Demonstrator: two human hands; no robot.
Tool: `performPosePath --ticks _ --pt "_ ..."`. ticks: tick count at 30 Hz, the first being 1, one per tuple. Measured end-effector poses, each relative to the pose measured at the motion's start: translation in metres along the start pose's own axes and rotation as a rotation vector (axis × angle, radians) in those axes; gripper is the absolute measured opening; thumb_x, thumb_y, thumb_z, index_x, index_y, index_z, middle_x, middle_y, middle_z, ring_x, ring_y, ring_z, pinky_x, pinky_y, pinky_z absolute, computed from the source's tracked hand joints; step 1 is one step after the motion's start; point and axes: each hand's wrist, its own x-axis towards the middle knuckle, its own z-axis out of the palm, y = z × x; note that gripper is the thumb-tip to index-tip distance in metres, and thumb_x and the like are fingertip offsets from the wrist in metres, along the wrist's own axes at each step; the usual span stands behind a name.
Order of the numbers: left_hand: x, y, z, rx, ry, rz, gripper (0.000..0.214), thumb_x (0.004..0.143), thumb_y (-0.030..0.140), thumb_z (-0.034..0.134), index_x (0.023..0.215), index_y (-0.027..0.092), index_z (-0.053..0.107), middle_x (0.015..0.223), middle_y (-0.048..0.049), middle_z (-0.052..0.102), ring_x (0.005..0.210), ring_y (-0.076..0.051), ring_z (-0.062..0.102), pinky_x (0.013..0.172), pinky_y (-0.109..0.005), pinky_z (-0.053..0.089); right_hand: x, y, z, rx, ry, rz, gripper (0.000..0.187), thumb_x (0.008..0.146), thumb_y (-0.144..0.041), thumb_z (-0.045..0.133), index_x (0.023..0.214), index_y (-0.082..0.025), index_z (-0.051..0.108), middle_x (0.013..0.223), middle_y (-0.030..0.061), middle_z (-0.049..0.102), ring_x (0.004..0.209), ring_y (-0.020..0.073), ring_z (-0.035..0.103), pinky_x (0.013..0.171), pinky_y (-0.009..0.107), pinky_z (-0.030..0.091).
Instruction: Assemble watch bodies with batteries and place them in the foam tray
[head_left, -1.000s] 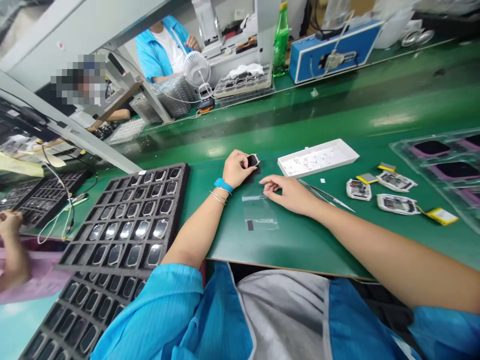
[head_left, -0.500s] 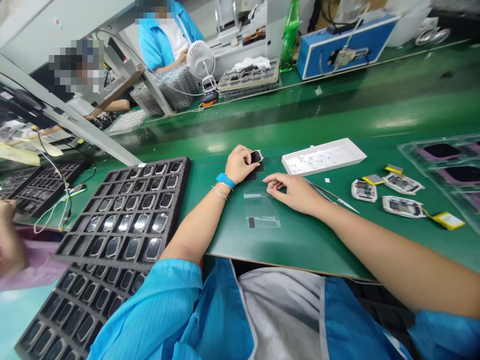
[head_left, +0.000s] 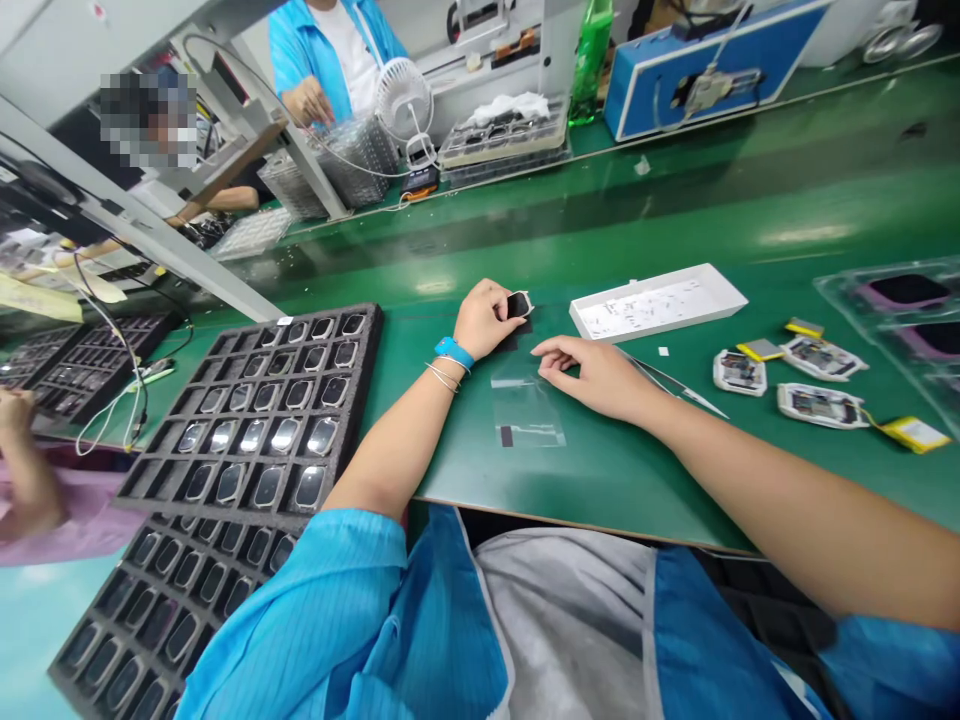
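Note:
My left hand (head_left: 484, 318) pinches a small watch case (head_left: 519, 304) with a dark screen and pale rim, above the green table. Just to its right, my right hand (head_left: 589, 375) hovers with loosely curled fingers, thumb apart from them and nothing visible between. A clear plastic bag (head_left: 529, 415) with a small dark square lies flat below both hands. Metal tweezers (head_left: 694, 395) rest beside my right wrist, partly hidden by it. Behind that hand sits a white shallow box (head_left: 660, 305) holding tiny pieces.
Left of me, a dark foam tray (head_left: 360, 400) of watch cases overlaps another tray (head_left: 161, 540). Opened watch cases (head_left: 821, 405) with yellow-edged batteries lie at right, near a clear plastic tray (head_left: 840, 290). A small fan (head_left: 405, 95) and a blue box (head_left: 622, 95) stand behind. Co-workers sit opposite and left.
The camera view has shifted slightly. My left hand still holds the watch case and my right hand keeps nearly the same pose. The co-worker opposite has raised a hand.

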Motion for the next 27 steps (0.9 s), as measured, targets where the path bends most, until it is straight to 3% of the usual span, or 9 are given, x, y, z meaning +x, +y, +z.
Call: performPosePath --ticks 11,27 --pt "-0.0006 -0.0003 0.0009 0.007 -0.007 -0.018 0.031 0.067 0.007 0.084 0.081 0.019 0.059 0.086 0.0006 0.060 0.075 -0.015 0.055 0.070 -0.029 0.051 -0.0001 0.0001 -0.0006 0.006 0.001 -0.009 0.025 0.083 -0.023 0.058 0.106 -0.021 0.070 0.091 0.0046 0.076 0.081 0.0187 0.071 0.084 0.036 0.061" --pt "-0.0008 0.0022 0.0009 0.051 -0.021 -0.004 0.034 0.066 0.006 0.085 0.088 0.018 0.063 0.091 -0.0007 0.062 0.083 -0.016 0.060 0.075 -0.029 0.054 0.0003 0.0010 -0.0008 0.015 -0.002 -0.011 0.025 0.083 -0.023 0.058 0.105 -0.020 0.071 0.090 0.0047 0.075 0.080 0.0186 0.070 0.084 0.036 0.061"
